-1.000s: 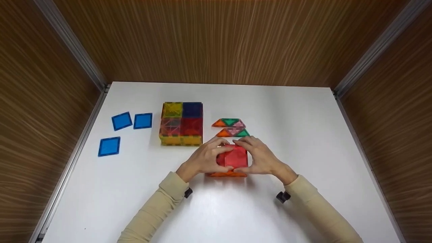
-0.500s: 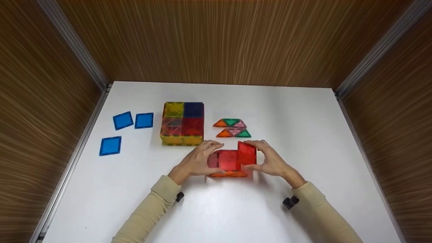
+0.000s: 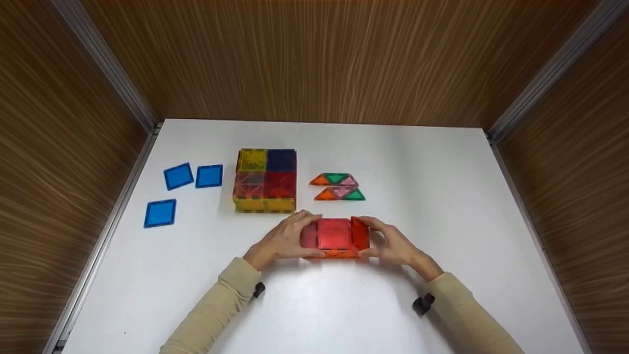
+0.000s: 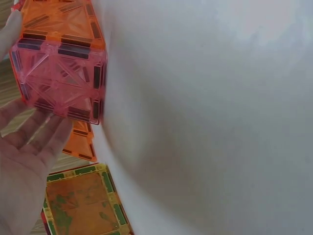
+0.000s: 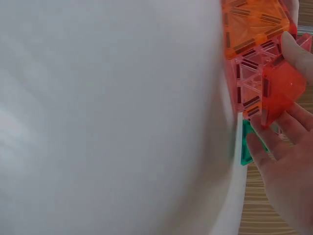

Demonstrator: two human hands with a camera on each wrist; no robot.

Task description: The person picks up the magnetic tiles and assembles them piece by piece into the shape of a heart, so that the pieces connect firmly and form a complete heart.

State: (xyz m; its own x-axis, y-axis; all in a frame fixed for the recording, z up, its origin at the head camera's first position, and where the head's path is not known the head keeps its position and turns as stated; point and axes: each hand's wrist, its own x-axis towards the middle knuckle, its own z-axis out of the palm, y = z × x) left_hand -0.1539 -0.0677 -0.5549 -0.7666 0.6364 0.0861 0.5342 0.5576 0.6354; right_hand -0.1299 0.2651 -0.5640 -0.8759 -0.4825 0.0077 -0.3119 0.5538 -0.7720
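A small block of magnetic tiles [image 3: 334,233] sits on the table in front of me, with a red top, orange trapezoid-shaped front and pink left side [image 4: 58,81]. My left hand [image 3: 282,238] grips its left end, thumb at the front corner and fingers round the back. At the right end, my right hand [image 3: 393,243] holds a red magnetic tile [image 5: 283,88] between thumb and fingers. That tile leans against the block's pink right side [image 5: 249,81], one edge close to it. The far side of the block is mostly hidden.
Left of centre stands a larger block of coloured magnetic tiles [image 3: 280,184]. Two rows of small triangle tiles [image 3: 336,178] in orange, green and pink lie behind my hands. Three blue square tiles [image 3: 209,176] lie on the left of the white table [image 3: 422,167], with wood-grain walls around.
The red tile has moved from over the block's top to its right end and swung down, the right hand with it. The left hand has shifted left along the block.
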